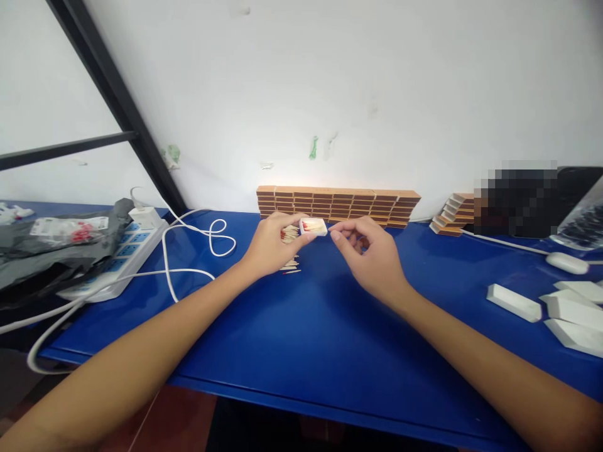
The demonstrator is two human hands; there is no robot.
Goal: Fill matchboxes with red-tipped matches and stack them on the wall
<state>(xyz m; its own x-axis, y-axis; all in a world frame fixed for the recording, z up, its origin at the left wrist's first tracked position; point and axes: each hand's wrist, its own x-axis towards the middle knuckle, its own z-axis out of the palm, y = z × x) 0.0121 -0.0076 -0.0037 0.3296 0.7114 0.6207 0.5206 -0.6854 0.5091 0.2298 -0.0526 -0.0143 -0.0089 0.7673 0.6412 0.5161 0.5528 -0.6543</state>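
Note:
Between the thumb and fingers of my left hand (276, 245) is a small white matchbox tray (321, 227), tilted up, with red-tipped matches (308, 225) lying inside. Just right of the tray, my right hand (370, 251) has its thumb and forefinger drawn together in a pinch. Whether anything thin sits in that pinch is too small to make out. A pile of loose matches (291, 263) lies on the table, partly hidden behind my left hand.
Stacked matchboxes (336, 204) line the wall, with a smaller stack (455, 213) to their right. White trays (513, 301) lie at the right edge. A power strip (134, 245), white cables (164, 245) and a dark plastic bag (61, 251) occupy the left of the blue table (282, 351).

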